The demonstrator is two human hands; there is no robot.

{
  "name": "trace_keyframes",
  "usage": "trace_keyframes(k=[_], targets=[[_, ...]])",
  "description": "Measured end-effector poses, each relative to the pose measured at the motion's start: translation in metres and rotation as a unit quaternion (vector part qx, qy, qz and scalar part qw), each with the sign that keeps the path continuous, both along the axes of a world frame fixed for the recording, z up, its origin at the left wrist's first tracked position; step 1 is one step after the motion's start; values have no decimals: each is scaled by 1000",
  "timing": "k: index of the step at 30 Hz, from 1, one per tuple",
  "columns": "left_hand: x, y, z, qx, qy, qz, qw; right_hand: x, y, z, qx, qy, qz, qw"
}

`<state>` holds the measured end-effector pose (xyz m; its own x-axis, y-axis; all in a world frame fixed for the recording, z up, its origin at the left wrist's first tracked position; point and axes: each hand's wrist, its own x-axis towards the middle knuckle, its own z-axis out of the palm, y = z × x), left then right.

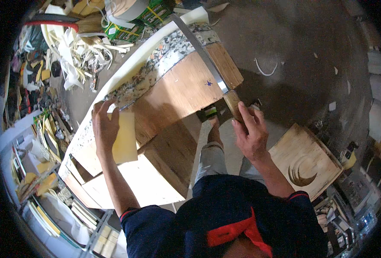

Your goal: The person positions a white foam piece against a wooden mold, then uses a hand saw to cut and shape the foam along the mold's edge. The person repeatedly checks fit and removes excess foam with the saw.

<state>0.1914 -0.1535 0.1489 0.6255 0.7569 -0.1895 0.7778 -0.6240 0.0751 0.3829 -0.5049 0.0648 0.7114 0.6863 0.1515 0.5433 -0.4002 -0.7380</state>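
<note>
A long knife with a wooden handle is in my right hand, fingers closed round the handle. Its blade points away and to the left, lying across the right end of a wooden frame. Speckled foam lines the frame's far side, and a thick pale foam strip runs along the outer edge. At the frame's left part, my left hand is bent over with the fingertips by the pale strip. A yellow foam piece sits under its thumb and beside the wrist; the exact grip is partly hidden.
Foam offcuts are heaped on the floor at the far left, by green packages. A wooden board with a crescent-shaped cutout stands at my right. Scraps lie about on the dark floor. Shelves with foam pieces are at the near left.
</note>
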Motion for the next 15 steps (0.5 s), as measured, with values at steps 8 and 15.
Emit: trace_keyframes(k=[8, 15], targets=[[119, 16, -12, 14, -180, -203, 962, -2, 4, 13, -20, 26, -13, 999], [198, 41, -48, -239, -183, -225, 927, -3, 8, 16, -26, 32, -11, 999]])
